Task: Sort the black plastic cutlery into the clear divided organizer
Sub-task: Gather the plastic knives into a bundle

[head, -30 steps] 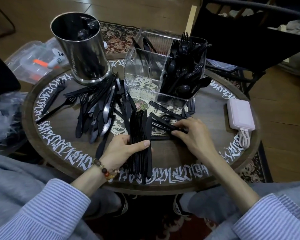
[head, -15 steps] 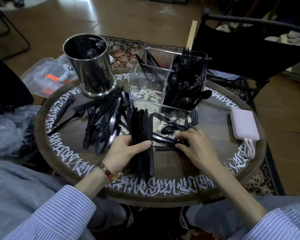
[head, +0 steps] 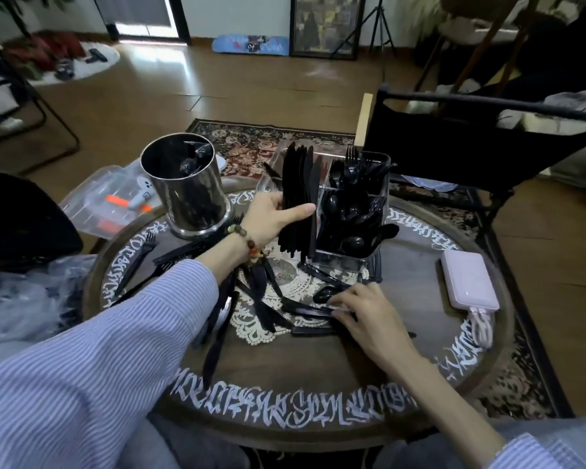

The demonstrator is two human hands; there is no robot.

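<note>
My left hand (head: 274,214) grips a thick upright bundle of black plastic knives (head: 298,184), raised in front of the clear divided organizer (head: 342,260). The organizer's right compartments hold black forks (head: 352,164) and spoons (head: 352,218). My right hand (head: 362,311) rests low on the table with its fingertips on loose black cutlery (head: 315,311) lying on the lace doily. More black forks and knives (head: 183,252) lie scattered to the left, partly hidden under my left sleeve.
A shiny metal canister (head: 186,187) stands at the back left of the round lettered table (head: 285,411). A pink power bank (head: 469,282) with a white cable lies at the right. A black chair (head: 471,147) stands behind the organizer; plastic bags sit at the left.
My left hand has lifted the bundle of knives off the table and carried it up and back to the organizer. My right hand stayed on the loose cutlery. The view tilted upward.
</note>
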